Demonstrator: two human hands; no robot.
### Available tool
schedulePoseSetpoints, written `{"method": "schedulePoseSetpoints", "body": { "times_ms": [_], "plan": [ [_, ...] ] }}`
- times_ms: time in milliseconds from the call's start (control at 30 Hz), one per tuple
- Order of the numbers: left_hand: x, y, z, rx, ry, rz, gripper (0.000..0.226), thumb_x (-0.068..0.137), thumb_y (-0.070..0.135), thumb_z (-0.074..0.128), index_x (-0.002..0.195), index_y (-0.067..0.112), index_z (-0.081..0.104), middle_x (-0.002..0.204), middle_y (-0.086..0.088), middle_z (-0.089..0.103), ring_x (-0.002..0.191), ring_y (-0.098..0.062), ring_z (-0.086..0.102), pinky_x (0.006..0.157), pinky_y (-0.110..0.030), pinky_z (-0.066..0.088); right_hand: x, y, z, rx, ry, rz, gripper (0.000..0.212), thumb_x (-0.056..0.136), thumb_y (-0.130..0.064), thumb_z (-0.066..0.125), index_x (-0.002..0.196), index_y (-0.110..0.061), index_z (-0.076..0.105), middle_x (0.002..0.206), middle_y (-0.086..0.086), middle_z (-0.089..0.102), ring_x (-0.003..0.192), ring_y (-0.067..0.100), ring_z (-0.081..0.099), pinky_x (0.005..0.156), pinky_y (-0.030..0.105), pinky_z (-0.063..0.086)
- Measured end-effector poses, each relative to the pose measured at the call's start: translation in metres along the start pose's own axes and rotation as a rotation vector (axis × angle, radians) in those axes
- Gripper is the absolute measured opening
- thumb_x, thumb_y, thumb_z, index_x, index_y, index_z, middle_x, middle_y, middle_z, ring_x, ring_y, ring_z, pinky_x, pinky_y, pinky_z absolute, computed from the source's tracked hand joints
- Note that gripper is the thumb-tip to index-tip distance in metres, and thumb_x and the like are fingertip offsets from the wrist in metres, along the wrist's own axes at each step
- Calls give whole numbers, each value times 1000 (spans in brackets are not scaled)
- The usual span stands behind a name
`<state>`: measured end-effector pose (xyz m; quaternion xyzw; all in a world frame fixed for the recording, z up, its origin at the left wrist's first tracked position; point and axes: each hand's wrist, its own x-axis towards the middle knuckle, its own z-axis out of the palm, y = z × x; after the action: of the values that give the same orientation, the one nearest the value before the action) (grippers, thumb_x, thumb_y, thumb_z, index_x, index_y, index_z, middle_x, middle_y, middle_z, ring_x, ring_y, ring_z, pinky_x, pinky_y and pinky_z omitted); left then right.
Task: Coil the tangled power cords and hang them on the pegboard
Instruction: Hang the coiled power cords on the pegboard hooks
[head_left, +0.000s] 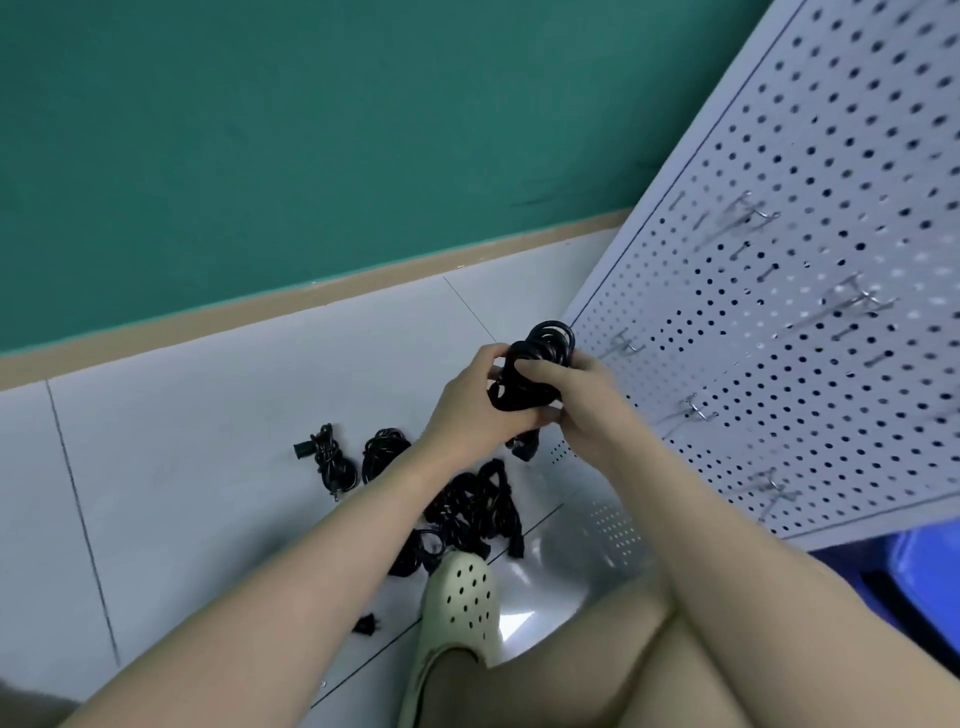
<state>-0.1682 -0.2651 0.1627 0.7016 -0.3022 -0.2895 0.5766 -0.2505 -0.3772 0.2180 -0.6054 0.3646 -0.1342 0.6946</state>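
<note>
Both hands hold one coiled black power cord (540, 348) in front of the lower left corner of the white pegboard (810, 156). My left hand (475, 405) grips the coil from the left, and my right hand (576, 400) wraps round it from the right. The cord's plug end (522, 449) hangs below the hands. On the floor lie more black cords: a small bundle (327, 460), a second bundle (382, 452) and a larger tangled pile (467, 514). Metal hooks (753, 215) stick out of the pegboard, one (621, 345) close to the held coil.
The pegboard leans over a white tiled floor (208, 415) beneath a green wall (311, 130) with a tan skirting strip. My cream perforated clog (457, 613) stands beside the cord pile, a loose black plug (366, 623) to its left. Something blue (914, 577) sits at the lower right.
</note>
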Motion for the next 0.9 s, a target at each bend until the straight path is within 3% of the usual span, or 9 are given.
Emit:
{"method": "schedulePoseSetpoints", "body": {
  "times_ms": [133,233,333,433,533,700,800,900],
  "plan": [
    [12,6,12,-33,-62,16,64,72,63,82,129,48,56,124,13,65,107,-6,66,96,-32,56,-1,-3,-29,-13,-42,-8,29,92,-7,71,120,3,69,111,20,76,107,35,73,90,43,59],
    [24,12,7,-112,-194,35,43,88,42,78,128,41,62,122,9,69,103,-10,69,90,-29,59,2,-12,-44,-49,-107,-14,26,94,-7,69,117,3,70,113,19,76,108,33,73,93,43,57],
    [37,16,0,-198,-323,26,35,98,27,69,132,29,65,125,6,72,113,-11,69,97,-27,54,4,-24,-64,-79,-216,-6,35,91,-8,70,121,8,67,116,21,74,107,31,72,90,37,57],
    [47,17,1,-313,-408,-16,34,102,23,62,135,23,64,127,0,72,120,-19,68,105,-38,52,5,-30,-77,-63,-290,25,47,88,-7,71,129,13,59,118,25,71,110,35,70,91,39,57],
    [55,16,6,-340,-407,-12,35,101,30,63,135,23,65,127,-1,73,120,-21,68,107,-43,51,8,-29,-80,-38,-294,8,48,87,-5,70,130,14,57,117,25,70,109,36,70,90,38,57],
    [64,9,11,-283,-361,47,38,97,39,68,133,24,67,127,7,72,117,-9,68,98,-26,52,14,-28,-79,-114,-271,-37,47,83,0,72,127,9,60,112,21,73,107,33,72,88,33,58],
    [70,4,16,-286,-331,53,49,92,53,70,134,28,66,129,7,71,119,-10,67,110,-37,49,13,-27,-75,-100,-271,-33,36,88,0,68,123,5,63,106,17,75,101,28,74,80,30,60],
    [72,4,24,-321,-331,50,38,100,47,62,131,25,69,122,5,75,114,-12,71,108,-40,51,13,-29,-76,-92,-227,-36,26,94,3,64,119,3,61,100,15,77,95,26,76,74,28,60]
  ]
}}
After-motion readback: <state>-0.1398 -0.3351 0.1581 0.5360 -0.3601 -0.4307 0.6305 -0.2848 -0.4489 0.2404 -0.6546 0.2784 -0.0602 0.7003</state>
